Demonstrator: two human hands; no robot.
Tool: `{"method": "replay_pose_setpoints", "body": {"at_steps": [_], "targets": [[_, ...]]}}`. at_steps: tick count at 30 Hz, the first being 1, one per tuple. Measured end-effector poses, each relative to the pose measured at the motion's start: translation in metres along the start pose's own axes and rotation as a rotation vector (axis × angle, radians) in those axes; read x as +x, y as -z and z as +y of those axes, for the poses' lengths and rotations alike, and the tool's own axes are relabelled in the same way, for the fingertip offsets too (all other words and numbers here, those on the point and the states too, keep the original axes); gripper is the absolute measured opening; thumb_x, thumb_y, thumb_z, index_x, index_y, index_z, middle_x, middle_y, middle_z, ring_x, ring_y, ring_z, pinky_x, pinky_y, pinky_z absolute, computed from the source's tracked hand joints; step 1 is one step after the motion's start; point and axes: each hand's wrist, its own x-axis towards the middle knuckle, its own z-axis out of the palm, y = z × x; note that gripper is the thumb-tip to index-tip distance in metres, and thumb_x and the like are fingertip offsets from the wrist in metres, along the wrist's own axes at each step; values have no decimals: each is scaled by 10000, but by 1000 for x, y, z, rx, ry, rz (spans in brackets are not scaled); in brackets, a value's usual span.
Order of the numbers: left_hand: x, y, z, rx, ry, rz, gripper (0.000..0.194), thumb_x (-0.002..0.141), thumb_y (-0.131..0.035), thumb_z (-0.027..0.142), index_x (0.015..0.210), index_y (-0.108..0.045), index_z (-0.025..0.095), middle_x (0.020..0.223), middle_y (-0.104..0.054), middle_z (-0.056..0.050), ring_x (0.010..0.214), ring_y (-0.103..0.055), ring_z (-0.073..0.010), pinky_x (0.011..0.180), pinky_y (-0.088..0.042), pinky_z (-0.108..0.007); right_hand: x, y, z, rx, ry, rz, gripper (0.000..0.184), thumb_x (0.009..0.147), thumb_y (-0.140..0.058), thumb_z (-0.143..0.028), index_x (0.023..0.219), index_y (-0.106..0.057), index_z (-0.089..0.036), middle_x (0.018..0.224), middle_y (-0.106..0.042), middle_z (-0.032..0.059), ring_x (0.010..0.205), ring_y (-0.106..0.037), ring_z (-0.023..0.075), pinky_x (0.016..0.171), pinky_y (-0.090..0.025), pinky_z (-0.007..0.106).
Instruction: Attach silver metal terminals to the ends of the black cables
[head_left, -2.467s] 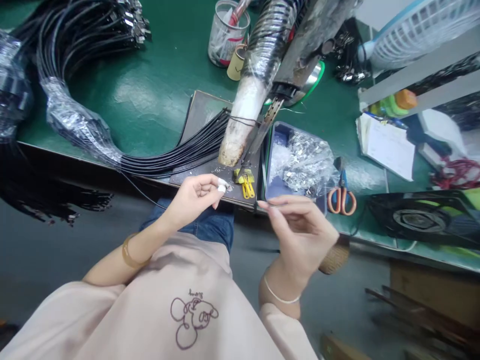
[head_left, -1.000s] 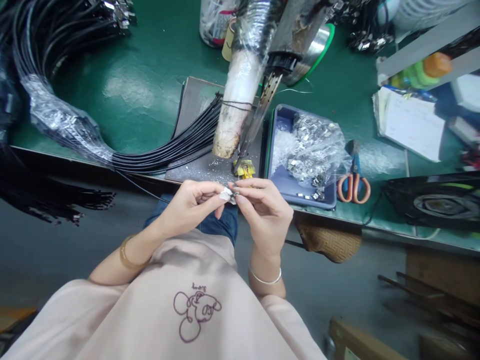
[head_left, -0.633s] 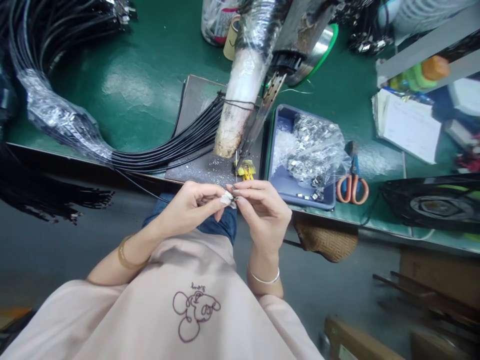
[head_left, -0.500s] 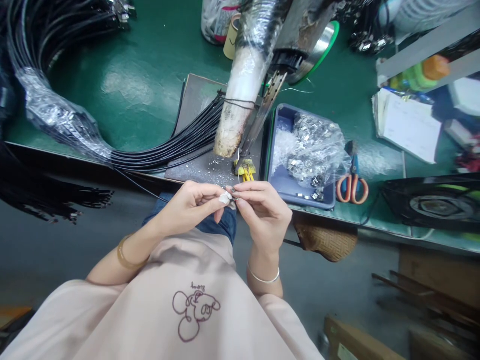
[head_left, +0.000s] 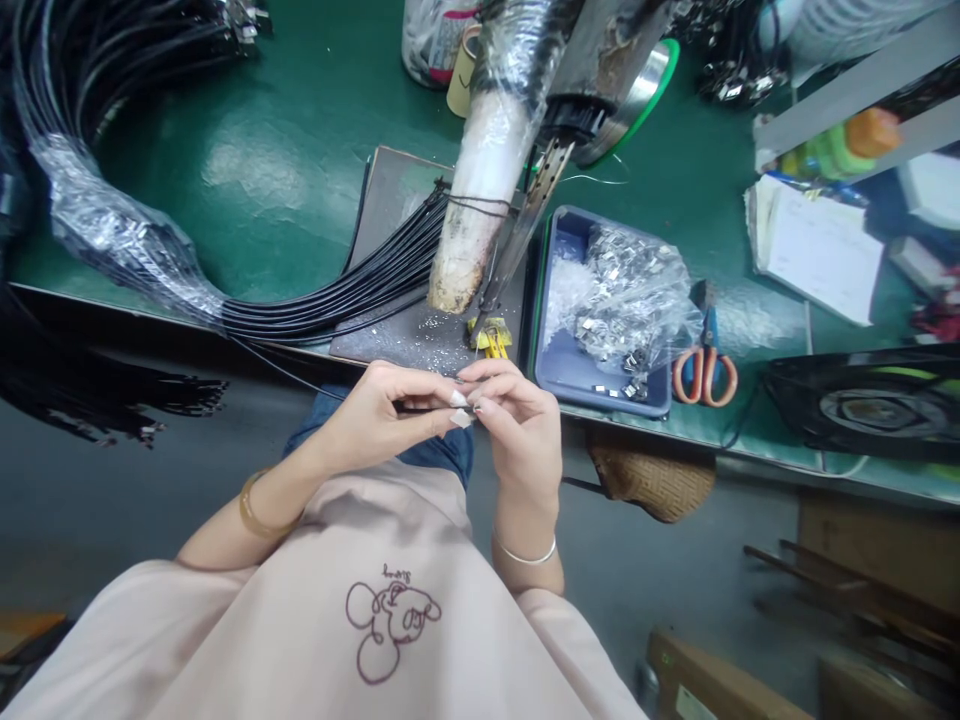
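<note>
My left hand (head_left: 397, 405) pinches a thin black cable (head_left: 285, 370) close to its end, just off the table's front edge and above my lap. The cable runs back leftward to a bundle of black cables (head_left: 315, 310) on a grey board. Against the cable's end, the thumb and fingers of my right hand (head_left: 517, 420) are closed on a small part that the fingertips mostly hide. Both sets of fingertips meet. Above them, a soldering iron (head_left: 525, 235) points down toward a yellow sponge piece (head_left: 491, 333).
Right of the board stands a blue tray (head_left: 604, 390) with small metal connectors in a clear bag (head_left: 637, 290). Orange-handled scissors (head_left: 705, 370), a notepad (head_left: 817, 245) and a black fan (head_left: 862, 410) lie further right. A plastic-wrapped cable bundle (head_left: 120, 230) lies at left.
My right hand has shifted a little left and its fingers have curled in closer. My left thumb has dropped slightly, so more of the cable shows between its fingers.
</note>
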Motion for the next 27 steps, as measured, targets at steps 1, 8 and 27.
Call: {"method": "replay_pose_setpoints", "body": {"at_steps": [1,8,27], "targets": [[0,-1,1,5,14,8,229,857,-797,347,780,-733,140,573,-685,-14,487,-577,-100,485,-474,-194,0,-1,1,-27,-7,15,141,929,-740,-323,816,-757,-241,966,-773,36,826,-778,166,739,-678,303],[1,-2,2,-54,95,179,210,843,-776,302,963,-709,142,590,-697,1,491,-586,-91,502,-478,-183,-6,-9,-1,-348,185,301,156,974,-660,-154,1004,-753,-276,1048,-772,25,994,-771,170,848,-656,318],[16,1,5,-64,133,177,139,764,-740,265,730,-770,133,680,-694,-30,633,-578,-117,600,-504,-214,-2,-3,-5,-536,419,196,196,914,-693,-88,993,-679,-267,1003,-818,26,904,-798,183,801,-670,337]]}}
